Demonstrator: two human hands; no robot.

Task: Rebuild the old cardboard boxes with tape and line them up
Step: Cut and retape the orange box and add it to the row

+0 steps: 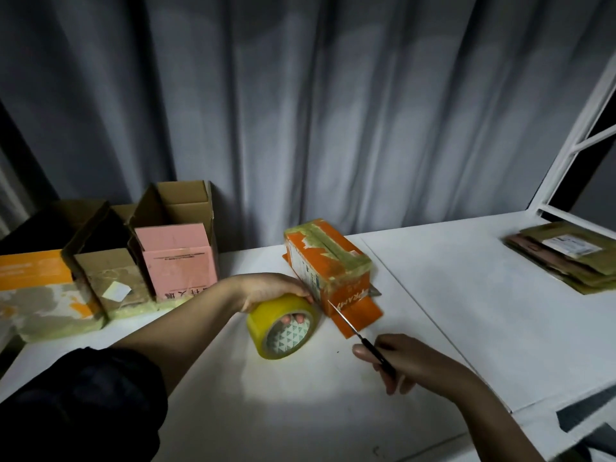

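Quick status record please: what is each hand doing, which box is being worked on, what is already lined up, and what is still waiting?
left hand: grips the yellow tape roll, fingers through its core
right hand: holds scissors, tip at the orange box
orange box: on the table, taped on top, flaps out underneath
lined-up boxes: left side, open tops, against the curtain
flat cardboard: stacked far right

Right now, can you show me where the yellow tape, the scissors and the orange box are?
yellow tape roll (258, 320): head view, on its outer yellow band.
scissors (345, 321): head view, on the shiny blade.
orange box (346, 247): head view, on its orange top face.
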